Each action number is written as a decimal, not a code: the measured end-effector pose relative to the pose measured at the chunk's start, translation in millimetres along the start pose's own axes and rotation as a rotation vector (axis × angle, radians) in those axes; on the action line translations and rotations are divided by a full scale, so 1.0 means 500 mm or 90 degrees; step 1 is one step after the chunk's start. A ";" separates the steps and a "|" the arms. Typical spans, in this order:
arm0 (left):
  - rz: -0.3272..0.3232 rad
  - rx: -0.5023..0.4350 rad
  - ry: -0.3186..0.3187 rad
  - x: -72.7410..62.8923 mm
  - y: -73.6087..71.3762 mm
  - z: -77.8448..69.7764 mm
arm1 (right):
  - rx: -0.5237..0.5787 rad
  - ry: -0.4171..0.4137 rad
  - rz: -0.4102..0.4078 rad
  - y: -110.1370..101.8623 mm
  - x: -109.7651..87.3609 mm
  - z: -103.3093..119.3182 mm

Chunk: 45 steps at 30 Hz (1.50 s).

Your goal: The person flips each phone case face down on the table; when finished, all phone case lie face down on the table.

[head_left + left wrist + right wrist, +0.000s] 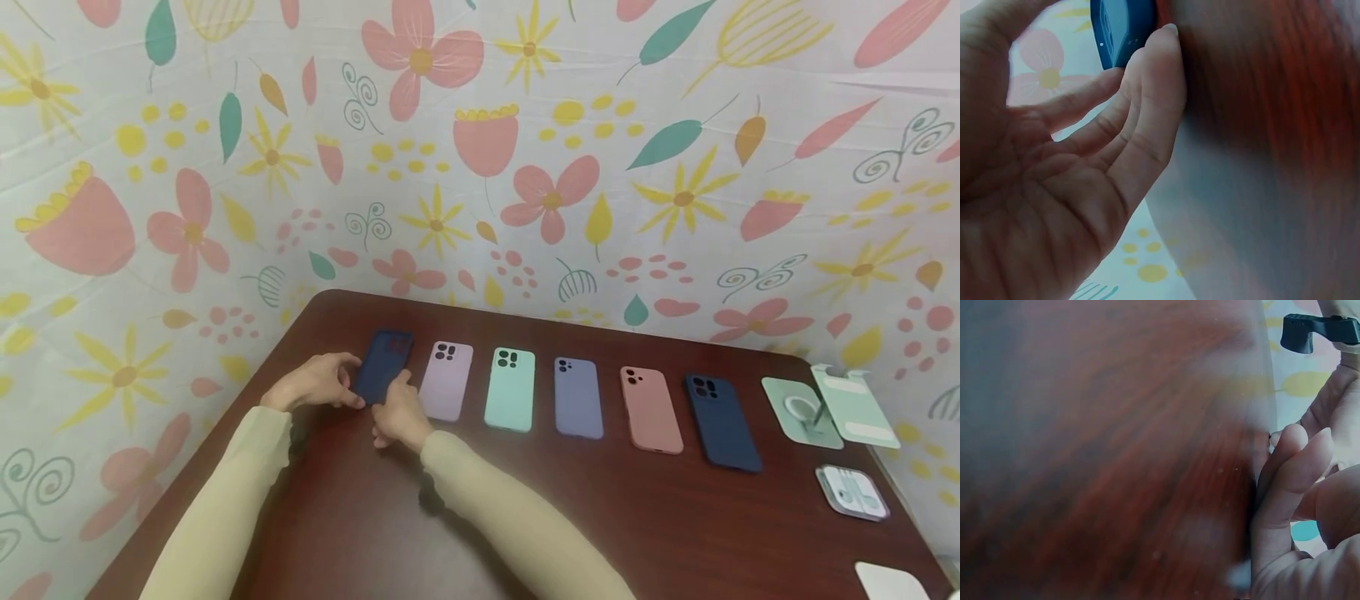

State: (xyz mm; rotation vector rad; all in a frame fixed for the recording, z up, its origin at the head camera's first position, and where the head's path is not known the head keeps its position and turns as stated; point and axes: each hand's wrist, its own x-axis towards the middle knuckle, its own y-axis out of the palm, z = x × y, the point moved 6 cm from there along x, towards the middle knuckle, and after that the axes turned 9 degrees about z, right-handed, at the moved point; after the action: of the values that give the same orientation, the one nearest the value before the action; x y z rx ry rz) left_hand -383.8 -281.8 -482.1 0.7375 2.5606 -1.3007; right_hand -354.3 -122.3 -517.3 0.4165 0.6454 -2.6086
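Note:
A dark blue phone case [385, 367] lies at the left end of a row on the brown table, its camera cutouts toward the wall. My left hand [324, 382] grips its left side, with a fingertip at the lower left corner. In the left wrist view, the fingers of that hand [1116, 131] reach up to the case's edge [1125, 31]. My right hand [401, 414] pinches the lower right corner, the other fingers curled under. Seen in the right wrist view, the fingers of this hand [1291, 481] are bent close over the tabletop; the case is hidden there.
Rightward in the row lie lilac [446, 382], mint [511, 392], periwinkle [578, 400], pink [651, 410] and navy [722, 425] phone cases. Farther right are a mint folding stand [855, 407], boxed earphones [852, 492] and a white object [890, 582]. Floral cloth [480, 167] hangs behind.

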 end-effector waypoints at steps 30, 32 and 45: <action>-0.122 -0.025 -0.069 0.000 0.009 -0.019 | -0.030 -0.103 -0.029 -0.003 -0.026 0.032; -0.118 -0.037 -0.068 -0.001 0.009 -0.022 | -0.030 -0.110 -0.033 -0.004 -0.036 0.039; -0.084 -0.130 -0.052 0.008 0.019 -0.022 | 0.017 -0.106 -0.031 -0.003 -0.027 0.032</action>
State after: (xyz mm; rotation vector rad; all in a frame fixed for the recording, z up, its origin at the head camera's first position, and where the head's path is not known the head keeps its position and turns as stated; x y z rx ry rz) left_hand -381.6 -267.1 -483.4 0.4742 2.6613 -1.0571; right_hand -346.2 -124.6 -498.2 0.1897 0.5709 -2.6654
